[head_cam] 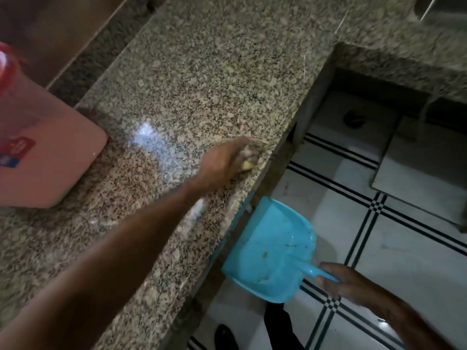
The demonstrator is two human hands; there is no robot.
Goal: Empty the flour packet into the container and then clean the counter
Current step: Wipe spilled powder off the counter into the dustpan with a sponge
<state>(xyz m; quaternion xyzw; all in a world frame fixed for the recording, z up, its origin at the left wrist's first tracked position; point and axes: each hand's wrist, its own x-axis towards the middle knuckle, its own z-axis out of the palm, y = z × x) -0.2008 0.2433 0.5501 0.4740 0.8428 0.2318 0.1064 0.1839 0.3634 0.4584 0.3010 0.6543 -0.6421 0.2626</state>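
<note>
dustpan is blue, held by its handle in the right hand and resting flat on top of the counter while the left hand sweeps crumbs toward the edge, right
Not quite. The head view shows the blue dustpan held below the counter's edge, over the tiled floor, not resting on top. The rest holds: the right hand grips its handle while the left hand sweeps crumbs toward the edge.

The surface point(202, 72) is speckled granite in beige, brown and black, polished smooth, with a pale glossy reflection near its middle. The dustpan point(273, 251) is light blue plastic, smooth and a little shiny, with small yellowish crumbs on it. The container point(45, 157) at the left looks like pinkish plastic with a matt, even face and a red and blue label. The floor point(404, 248) has white glazed tiles, glossy, with thin black lines. Something pale and blurred lies under the left hand point(227, 162); its material cannot be told.
</note>
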